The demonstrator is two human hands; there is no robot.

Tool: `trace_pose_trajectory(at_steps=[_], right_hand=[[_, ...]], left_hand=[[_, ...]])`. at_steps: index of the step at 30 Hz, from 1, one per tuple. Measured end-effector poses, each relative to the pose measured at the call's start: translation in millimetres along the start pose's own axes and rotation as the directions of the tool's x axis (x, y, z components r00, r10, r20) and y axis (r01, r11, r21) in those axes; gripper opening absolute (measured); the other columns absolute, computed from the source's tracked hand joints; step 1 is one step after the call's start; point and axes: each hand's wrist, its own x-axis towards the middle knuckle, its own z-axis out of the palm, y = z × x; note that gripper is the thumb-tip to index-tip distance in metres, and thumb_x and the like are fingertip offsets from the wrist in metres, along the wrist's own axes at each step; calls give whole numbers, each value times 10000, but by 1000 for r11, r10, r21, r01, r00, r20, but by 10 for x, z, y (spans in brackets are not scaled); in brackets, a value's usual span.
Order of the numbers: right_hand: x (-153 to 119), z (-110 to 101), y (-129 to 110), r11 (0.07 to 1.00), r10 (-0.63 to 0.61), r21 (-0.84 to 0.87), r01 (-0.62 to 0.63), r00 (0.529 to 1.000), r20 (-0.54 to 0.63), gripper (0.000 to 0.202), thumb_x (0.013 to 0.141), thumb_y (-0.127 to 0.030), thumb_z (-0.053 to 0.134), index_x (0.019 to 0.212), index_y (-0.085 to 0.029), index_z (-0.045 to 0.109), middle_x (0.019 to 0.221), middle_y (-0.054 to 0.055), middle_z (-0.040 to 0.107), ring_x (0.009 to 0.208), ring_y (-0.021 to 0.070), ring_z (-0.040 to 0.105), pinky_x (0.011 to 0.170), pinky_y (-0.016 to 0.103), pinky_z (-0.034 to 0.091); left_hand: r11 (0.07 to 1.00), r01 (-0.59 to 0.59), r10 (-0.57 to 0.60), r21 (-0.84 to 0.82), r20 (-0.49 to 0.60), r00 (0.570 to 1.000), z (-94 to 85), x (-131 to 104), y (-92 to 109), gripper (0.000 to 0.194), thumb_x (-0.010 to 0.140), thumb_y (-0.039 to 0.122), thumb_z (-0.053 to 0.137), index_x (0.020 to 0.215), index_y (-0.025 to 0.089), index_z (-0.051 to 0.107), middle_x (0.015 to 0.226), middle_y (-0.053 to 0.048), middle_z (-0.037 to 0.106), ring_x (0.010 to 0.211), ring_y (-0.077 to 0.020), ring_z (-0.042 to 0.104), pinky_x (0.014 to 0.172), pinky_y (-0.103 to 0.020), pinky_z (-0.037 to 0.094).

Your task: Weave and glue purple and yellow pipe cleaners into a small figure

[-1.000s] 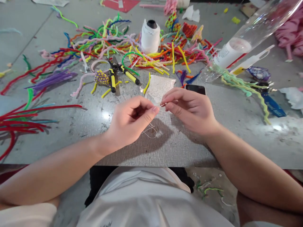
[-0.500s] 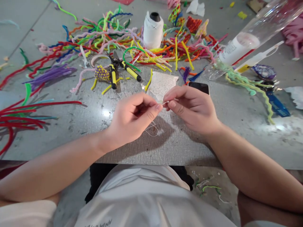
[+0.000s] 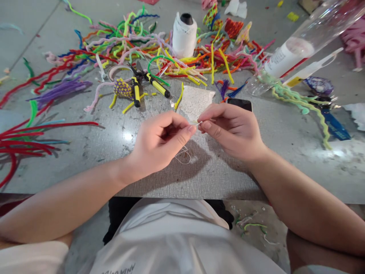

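My left hand (image 3: 164,142) pinches a thin white thread (image 3: 185,156), which hangs in a loose loop below its fingers. My right hand (image 3: 230,131) is closed at thumb and forefinger, its tips almost touching the left ones. A small whitish bit shows at those right fingertips, too small to make out. Just beyond both hands lies a clear bag of small white beads (image 3: 196,101). A dark phone (image 3: 240,104) is partly covered by my right hand.
Yellow-handled pliers (image 3: 136,91) lie behind my left hand. Farther back stand a white thread spool (image 3: 184,36) and heaped coloured pipe cleaners (image 3: 114,45). A clear plastic bottle (image 3: 296,49) leans at the right. Red pipe cleaners (image 3: 25,142) lie at the left.
The fingertips of my right hand have shifted very slightly, and the thread between the hands looks a little different. Both arms stay nearly in place.
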Motion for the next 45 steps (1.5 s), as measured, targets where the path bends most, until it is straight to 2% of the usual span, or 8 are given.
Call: trace_pose_trajectory(at_steps=[10, 17, 24, 28, 32, 37, 41, 45], right_hand=[[-20, 13, -16, 999, 31, -7, -31, 999, -17, 247, 947, -472, 850, 943, -232, 793, 877, 28, 747, 766, 144, 675, 727, 306, 625], [-32, 20, -6, 999, -7, -36, 6, 999, -37, 166, 963, -398, 831, 951, -235, 800, 890, 28, 755, 781, 150, 683, 731, 312, 626], [-60, 19, -13, 964, -113, -249, 91, 991, -72, 34, 990, -269, 763, 979, -250, 789, 889, 28, 746, 804, 170, 679, 725, 335, 590], [-40, 1, -5, 898, -256, -372, 233, 967, -11, 74, 1011, -198, 717, 1015, -250, 769, 872, 10, 756, 792, 159, 689, 721, 332, 563], [-2, -13, 21, 780, -440, -466, 418, 895, 65, 99, 998, -168, 715, 1015, -253, 762, 864, -3, 775, 724, 152, 681, 663, 329, 560], [-4, -18, 22, 768, -408, -512, 384, 910, 70, 128, 1018, -183, 698, 1010, -292, 765, 871, 24, 773, 732, 181, 674, 655, 365, 574], [-8, -20, 24, 790, -417, -459, 406, 905, 83, 153, 1008, -138, 698, 1038, -277, 754, 878, 12, 773, 732, 165, 682, 670, 344, 571], [-13, -18, 37, 815, -409, -423, 396, 910, 64, 142, 1008, -142, 707, 1042, -270, 757, 878, 11, 766, 726, 159, 678, 677, 337, 569]], left_hand=[[999, -15, 15, 42, -6, 1000, 12, 12, -20, 369, 939, 511, 829, 783, 208, 686, 635, 15, 617, 534, -97, 499, 447, -259, 343], [999, -15, 16, 37, -15, 1000, 7, 10, -20, 391, 934, 535, 835, 778, 215, 675, 625, 22, 596, 522, -97, 478, 442, -270, 333], [1000, 19, -19, 2, -12, 1000, 15, 14, 4, 366, 940, 486, 839, 773, 215, 658, 628, 29, 578, 515, -90, 453, 443, -274, 326], [979, 143, -139, -147, 42, 989, -2, 44, -47, 381, 891, 507, 884, 772, 211, 675, 608, 35, 551, 511, -85, 451, 436, -257, 298], [879, 324, -299, -349, 123, 946, -16, 88, -139, 390, 826, 506, 941, 779, 196, 711, 597, 45, 518, 506, -69, 441, 442, -232, 296], [749, 442, -404, -494, 187, 895, 6, 128, -104, 364, 782, 381, 973, 713, 161, 693, 584, 52, 483, 498, -46, 381, 440, -198, 279], [697, 477, -446, -535, 197, 873, 15, 135, -46, 304, 817, 291, 936, 698, 144, 699, 557, 62, 423, 488, -36, 337, 436, -172, 271], [671, 488, -462, -557, 201, 864, 16, 137, -28, 295, 863, 224, 884, 674, 134, 676, 576, 53, 444, 482, -24, 328, 433, -152, 280]])
